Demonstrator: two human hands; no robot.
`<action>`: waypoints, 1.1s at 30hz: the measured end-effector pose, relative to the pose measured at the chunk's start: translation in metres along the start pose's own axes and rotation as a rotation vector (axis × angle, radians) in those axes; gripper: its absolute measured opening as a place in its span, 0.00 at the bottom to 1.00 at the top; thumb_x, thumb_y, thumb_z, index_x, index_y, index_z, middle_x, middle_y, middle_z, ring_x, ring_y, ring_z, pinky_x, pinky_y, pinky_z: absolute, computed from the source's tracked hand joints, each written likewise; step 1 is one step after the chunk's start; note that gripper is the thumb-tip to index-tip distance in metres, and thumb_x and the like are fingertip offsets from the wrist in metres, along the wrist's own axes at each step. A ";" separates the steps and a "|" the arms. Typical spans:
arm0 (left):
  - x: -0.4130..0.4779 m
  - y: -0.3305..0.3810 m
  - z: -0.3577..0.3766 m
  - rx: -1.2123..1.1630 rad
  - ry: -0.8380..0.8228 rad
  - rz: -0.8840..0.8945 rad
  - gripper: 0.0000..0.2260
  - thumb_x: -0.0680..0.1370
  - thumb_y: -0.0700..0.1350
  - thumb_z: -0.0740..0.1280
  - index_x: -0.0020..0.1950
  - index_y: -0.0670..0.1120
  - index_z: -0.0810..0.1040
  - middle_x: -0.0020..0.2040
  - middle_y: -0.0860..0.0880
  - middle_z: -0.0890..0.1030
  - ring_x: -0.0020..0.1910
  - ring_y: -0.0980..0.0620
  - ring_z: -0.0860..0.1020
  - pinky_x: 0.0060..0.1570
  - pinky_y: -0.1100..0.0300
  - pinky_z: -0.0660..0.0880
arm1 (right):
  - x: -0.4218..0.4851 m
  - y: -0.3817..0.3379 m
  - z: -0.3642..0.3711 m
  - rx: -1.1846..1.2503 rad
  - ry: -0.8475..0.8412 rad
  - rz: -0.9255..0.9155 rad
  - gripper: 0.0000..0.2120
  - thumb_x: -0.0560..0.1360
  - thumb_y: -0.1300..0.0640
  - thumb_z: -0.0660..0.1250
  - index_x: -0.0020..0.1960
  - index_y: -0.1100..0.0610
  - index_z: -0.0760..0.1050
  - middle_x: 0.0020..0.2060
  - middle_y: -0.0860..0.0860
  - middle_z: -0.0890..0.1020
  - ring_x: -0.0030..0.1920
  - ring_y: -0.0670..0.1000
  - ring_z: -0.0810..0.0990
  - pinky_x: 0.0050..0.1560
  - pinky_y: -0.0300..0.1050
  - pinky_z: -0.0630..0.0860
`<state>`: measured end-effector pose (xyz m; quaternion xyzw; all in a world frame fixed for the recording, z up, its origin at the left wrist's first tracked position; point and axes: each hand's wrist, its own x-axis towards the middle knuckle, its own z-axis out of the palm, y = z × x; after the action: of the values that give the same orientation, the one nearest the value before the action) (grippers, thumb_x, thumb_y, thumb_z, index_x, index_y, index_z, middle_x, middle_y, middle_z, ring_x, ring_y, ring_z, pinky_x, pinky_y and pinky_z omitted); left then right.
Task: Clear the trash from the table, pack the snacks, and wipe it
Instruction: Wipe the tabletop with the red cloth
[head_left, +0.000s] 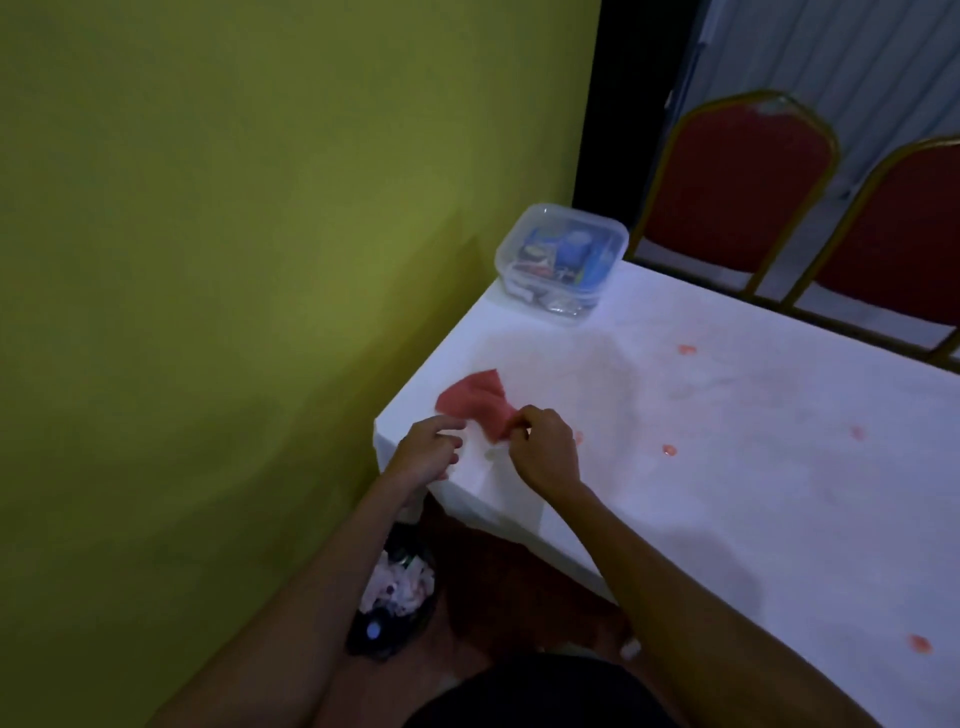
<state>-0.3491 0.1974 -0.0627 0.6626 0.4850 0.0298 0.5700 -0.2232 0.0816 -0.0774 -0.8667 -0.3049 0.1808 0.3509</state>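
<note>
Two hands: right hand (545, 448) pinches crumpled red cloth (471, 397), left hand (423, 453) slack beside it.

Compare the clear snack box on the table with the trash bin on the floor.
The snack box is clear plastic; the trash bin is dark. The snack box stands at the far corner of the table; the trash bin stands on the floor below the near corner. The snack box looks lidded; the trash bin is open-topped. Both hold packaging.
</note>
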 end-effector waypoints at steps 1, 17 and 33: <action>0.003 0.004 0.003 0.024 0.008 0.022 0.13 0.79 0.41 0.61 0.59 0.53 0.80 0.51 0.46 0.84 0.46 0.49 0.81 0.40 0.57 0.77 | 0.007 0.002 -0.003 -0.003 -0.010 -0.005 0.10 0.78 0.61 0.63 0.52 0.58 0.82 0.49 0.55 0.83 0.47 0.53 0.79 0.44 0.41 0.70; 0.076 0.039 0.016 0.085 0.218 0.244 0.13 0.77 0.38 0.64 0.54 0.53 0.83 0.58 0.51 0.83 0.59 0.49 0.80 0.63 0.50 0.76 | 0.049 0.010 -0.014 -0.088 -0.168 0.049 0.11 0.74 0.63 0.65 0.53 0.57 0.82 0.53 0.56 0.81 0.49 0.55 0.80 0.51 0.51 0.79; 0.134 0.041 0.017 0.681 0.017 0.159 0.07 0.68 0.48 0.74 0.44 0.50 0.86 0.46 0.49 0.85 0.49 0.47 0.82 0.49 0.54 0.79 | 0.064 0.025 -0.025 -0.099 -0.114 0.211 0.24 0.76 0.64 0.62 0.70 0.53 0.65 0.61 0.56 0.79 0.58 0.55 0.79 0.56 0.52 0.78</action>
<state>-0.2433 0.2804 -0.1048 0.8501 0.4187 -0.0840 0.3082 -0.1521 0.0974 -0.0845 -0.8985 -0.2400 0.2502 0.2691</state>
